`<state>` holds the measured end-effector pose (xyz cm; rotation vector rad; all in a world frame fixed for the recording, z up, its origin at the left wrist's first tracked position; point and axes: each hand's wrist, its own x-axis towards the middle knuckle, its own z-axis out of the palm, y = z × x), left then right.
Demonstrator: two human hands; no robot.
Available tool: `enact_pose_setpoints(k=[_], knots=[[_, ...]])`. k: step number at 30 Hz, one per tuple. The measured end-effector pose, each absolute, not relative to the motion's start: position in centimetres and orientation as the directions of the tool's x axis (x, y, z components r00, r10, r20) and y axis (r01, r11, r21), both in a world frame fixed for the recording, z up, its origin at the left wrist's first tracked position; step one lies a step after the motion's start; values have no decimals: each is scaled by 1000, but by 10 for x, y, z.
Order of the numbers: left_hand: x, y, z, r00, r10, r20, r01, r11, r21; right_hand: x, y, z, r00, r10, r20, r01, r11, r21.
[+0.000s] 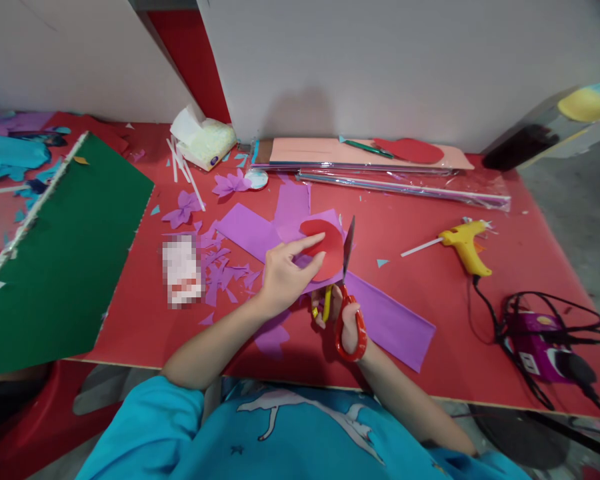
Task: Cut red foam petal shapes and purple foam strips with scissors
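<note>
My left hand (285, 273) pinches a red rounded paper cut-out (329, 248) and holds it just above a long purple paper strip (380, 313) on the red table (420, 227). My right hand (343, 320) grips red-and-yellow scissors (349, 293) through the handle loops. Their blades point up and away along the right edge of the red cut-out. A second purple strip (293, 203) crosses under the first.
Purple scraps (223, 270) and paper flowers (183, 210) lie left of my hands. A green board (65, 253) is at left, a yellow glue gun (465, 243) at right, a purple device with black cables (535, 337) beyond it. Paper sheets (360, 155) and a tissue pack (205, 141) sit by the wall.
</note>
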<state>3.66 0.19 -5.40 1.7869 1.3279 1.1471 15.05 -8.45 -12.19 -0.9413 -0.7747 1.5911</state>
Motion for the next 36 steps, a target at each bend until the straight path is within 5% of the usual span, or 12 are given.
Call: enact_pose_setpoints(k=[36], knots=[[42,0,-61,87,934,346,411,-350,842,152,-81,-109,-117,958,-262,-462,-286,-840]])
